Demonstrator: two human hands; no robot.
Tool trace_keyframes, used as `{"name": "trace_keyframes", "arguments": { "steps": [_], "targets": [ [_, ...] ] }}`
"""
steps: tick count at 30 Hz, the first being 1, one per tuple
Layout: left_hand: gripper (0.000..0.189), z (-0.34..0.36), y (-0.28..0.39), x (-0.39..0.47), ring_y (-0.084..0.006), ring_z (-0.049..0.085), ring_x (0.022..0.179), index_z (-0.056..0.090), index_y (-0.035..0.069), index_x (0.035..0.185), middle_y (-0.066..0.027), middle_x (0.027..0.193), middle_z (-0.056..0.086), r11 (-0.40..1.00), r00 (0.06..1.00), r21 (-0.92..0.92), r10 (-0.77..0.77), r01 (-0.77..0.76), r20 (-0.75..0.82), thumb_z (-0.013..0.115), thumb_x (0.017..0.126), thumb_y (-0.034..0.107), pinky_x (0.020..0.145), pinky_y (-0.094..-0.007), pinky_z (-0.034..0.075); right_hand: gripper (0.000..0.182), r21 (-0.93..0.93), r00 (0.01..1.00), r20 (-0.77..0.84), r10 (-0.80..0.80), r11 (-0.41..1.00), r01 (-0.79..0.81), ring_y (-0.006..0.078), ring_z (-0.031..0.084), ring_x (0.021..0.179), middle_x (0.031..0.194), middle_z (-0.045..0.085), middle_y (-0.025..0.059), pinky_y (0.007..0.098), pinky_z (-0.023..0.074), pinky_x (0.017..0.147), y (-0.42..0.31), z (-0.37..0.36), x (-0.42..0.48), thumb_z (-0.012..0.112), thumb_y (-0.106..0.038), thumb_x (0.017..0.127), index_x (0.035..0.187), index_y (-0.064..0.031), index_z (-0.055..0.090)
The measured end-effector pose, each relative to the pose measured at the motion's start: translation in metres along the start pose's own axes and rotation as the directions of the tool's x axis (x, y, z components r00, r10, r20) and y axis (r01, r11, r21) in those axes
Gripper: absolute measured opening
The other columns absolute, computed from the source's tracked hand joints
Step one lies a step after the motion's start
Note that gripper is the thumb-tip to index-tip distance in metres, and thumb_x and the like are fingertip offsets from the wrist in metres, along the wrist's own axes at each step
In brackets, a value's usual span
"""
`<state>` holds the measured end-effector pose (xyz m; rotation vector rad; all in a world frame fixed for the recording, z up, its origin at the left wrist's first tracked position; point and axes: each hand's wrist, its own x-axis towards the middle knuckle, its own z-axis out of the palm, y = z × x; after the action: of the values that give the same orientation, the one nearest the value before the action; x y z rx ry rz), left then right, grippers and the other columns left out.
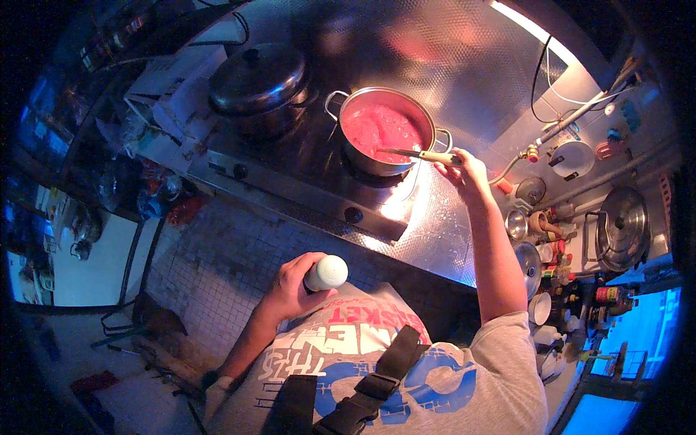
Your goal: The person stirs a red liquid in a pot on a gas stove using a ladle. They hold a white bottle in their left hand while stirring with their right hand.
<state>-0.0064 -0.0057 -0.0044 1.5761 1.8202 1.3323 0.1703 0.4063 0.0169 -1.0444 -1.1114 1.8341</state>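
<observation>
My right hand (470, 171) grips the pale handle of a cooking utensil (435, 156) just over the near right side of a metal pot (421, 114). The utensil's dark metal end reaches down into thick red liquid (375, 128), where its tip is hidden. Two loop handles stick out from the pot, which sits on the right burner of a gas stove (304, 187). Close to my belly, my left hand (291, 285) is wrapped around a container with a pale rounded top (331, 272). Its lower part is hidden by my fingers.
A large lidded pot (258, 81) occupies the left burner. To the right runs a metal counter (440, 239), with a gas hose (505, 171) behind my right wrist. Bowls, lids and several condiment bottles (557, 253) crowd the far right. Tiled floor (217, 244) lies below the stove.
</observation>
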Motion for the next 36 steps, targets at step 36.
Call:
{"name": "trace_keyframes", "arguments": {
  "steps": [36],
  "targets": [
    [0.059, 0.002, 0.002, 0.001, -0.0358, 0.073, 0.096, 0.066, 0.004, 0.119, -0.0177, 0.104, 0.073, 0.999, 0.999, -0.002, -0.041, 0.041, 0.022, 0.094, 0.071, 0.025, 0.084, -0.0427, 0.057, 0.014, -0.707, 0.516, 0.394, -0.760, 0.108, 0.699, 0.0302, 0.073, 0.082, 0.095, 0.073, 0.0190, 0.0371, 0.0571, 0.074, 0.009, 0.011, -0.015, 0.066, -0.009, 0.099, 0.109, -0.0013, 0.072]
  ]
}}
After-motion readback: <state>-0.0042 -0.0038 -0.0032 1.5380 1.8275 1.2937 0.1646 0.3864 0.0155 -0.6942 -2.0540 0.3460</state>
